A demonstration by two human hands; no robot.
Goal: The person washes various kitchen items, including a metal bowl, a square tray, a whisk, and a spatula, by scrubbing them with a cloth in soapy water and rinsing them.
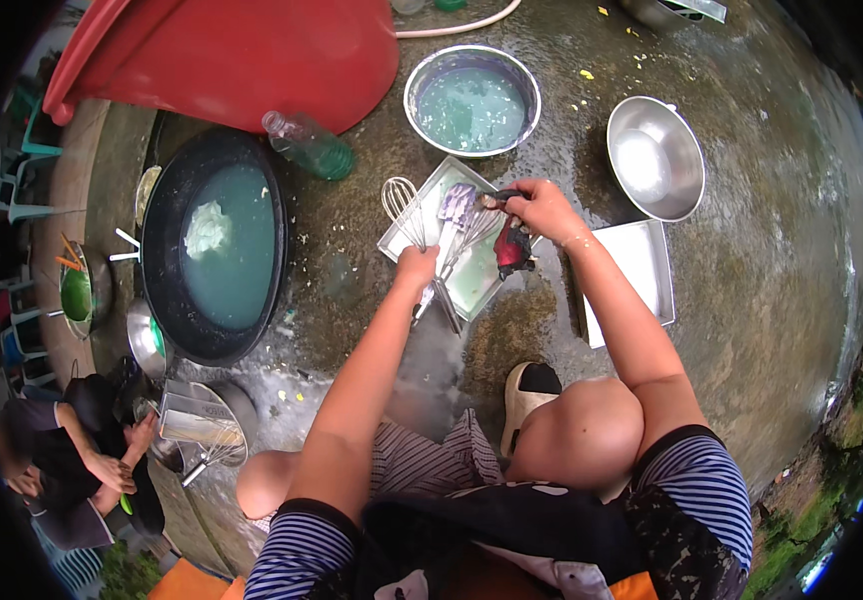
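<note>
My left hand [418,266] is closed round the handle of a wire whisk [402,203], its loops pointing away from me. In my right hand [548,212] is a wet, dark and red cloth [515,250], pinched at the top and hanging down. Both hands are over a rectangular metal tray [390,240] with cloudy, soapy liquid in it. A pale spatula [459,203] with a purplish smeared blade and a second whisk [475,230] rest across the tray, between my hands. Some of their handles run close to my left hand, and I cannot tell whether it touches them.
A black tub [157,270] of cloudy water stands left, a round basin [410,100] of soapy water ahead. Near a large red tub [252,60] is a plastic bottle [317,148]. Right are a steel bowl [687,165] and a white rectangular pan [637,265]. Another person [82,460] sits lower left.
</note>
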